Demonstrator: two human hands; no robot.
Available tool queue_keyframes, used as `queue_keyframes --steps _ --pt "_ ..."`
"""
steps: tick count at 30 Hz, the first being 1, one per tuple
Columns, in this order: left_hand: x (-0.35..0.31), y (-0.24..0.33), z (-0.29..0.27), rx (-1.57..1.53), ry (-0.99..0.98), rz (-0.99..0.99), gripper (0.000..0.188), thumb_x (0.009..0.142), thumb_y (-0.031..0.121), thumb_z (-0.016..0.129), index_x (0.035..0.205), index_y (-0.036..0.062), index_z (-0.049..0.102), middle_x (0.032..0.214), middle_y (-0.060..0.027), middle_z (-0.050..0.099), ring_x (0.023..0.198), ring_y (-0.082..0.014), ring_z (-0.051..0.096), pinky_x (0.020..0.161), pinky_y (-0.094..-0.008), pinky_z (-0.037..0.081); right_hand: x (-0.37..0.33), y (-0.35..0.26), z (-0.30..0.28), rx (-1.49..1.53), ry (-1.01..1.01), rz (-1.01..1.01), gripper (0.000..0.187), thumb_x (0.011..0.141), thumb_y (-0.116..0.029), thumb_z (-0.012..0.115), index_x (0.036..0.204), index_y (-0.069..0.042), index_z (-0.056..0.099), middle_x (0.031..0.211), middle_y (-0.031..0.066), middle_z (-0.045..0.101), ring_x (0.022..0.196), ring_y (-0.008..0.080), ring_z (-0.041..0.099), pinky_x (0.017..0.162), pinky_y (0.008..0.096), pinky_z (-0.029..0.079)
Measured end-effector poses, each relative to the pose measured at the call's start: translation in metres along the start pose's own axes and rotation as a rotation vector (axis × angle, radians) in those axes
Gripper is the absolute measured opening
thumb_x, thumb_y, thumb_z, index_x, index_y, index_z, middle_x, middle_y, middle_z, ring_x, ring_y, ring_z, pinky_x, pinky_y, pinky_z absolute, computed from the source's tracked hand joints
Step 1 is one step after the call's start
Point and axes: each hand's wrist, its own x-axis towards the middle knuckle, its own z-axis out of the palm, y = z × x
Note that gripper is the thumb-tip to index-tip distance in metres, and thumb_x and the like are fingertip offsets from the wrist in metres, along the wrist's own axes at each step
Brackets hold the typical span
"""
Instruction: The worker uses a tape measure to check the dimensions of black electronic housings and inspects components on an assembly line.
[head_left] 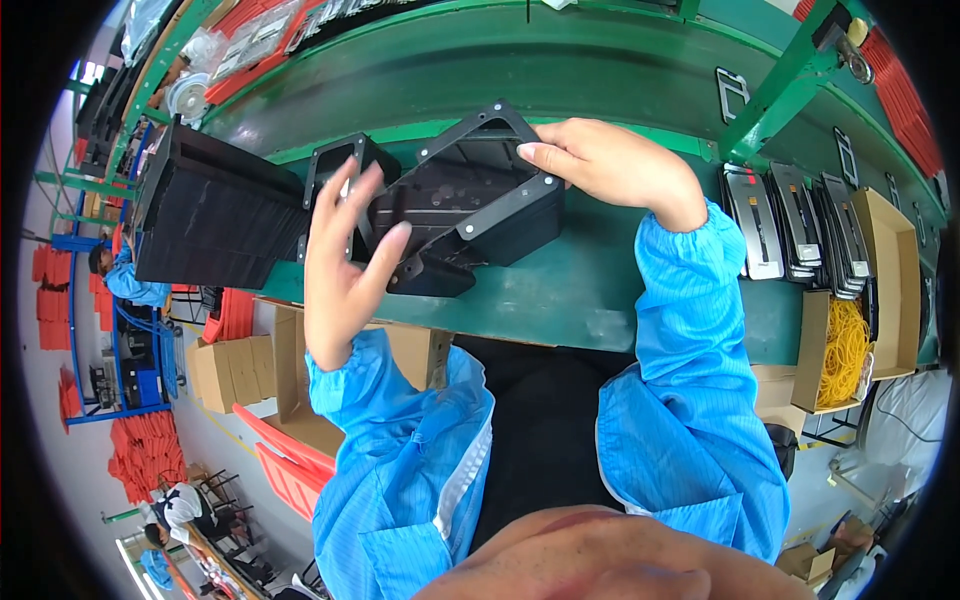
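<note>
Wearer's face (590,560) occupies the near edge. Beyond it, the right hand (605,160) grasps the far right rim of a tilted black box (525,228) over the green table (580,295); the left hand (342,250), fingers spread and unclenched, is at the box's left, contact unclear.

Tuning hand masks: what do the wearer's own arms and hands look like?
Left hand and right hand: bare, no gloves visible. Left sleeve and right sleeve: loose, wrinkled, bright blue fabric with faint fine lines, ending in gathered cuffs near the wrists.
</note>
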Motion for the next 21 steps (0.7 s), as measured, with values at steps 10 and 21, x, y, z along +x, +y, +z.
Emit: queue_keyframes --steps 10,21 --pt "-0.026 -0.029 0.005 -0.271 -0.084 -0.146 0.055 0.087 0.011 0.07 0.142 0.0067 0.063 0.15 -0.0173 0.046 0.138 -0.0315 0.049 0.116 -0.0405 0.038 -0.015 -0.015 -0.028 -0.121 0.42 0.219 0.05 0.109 -0.042 0.051 0.1 0.005 0.066 0.076 0.0135 0.059 0.072 0.0194 0.062 0.069 0.0384 0.05" --pt "-0.033 -0.036 0.034 -0.425 0.134 -0.11 0.051 0.092 0.023 0.057 0.138 0.0036 0.065 0.15 -0.0182 0.043 0.145 -0.0316 0.037 0.12 -0.0429 0.028 -0.018 -0.071 0.014 0.876 -0.119 -0.396 0.042 0.109 -0.034 0.052 0.088 -0.001 0.067 0.09 0.0124 0.062 0.08 0.0202 0.063 0.071 0.0373 0.051"
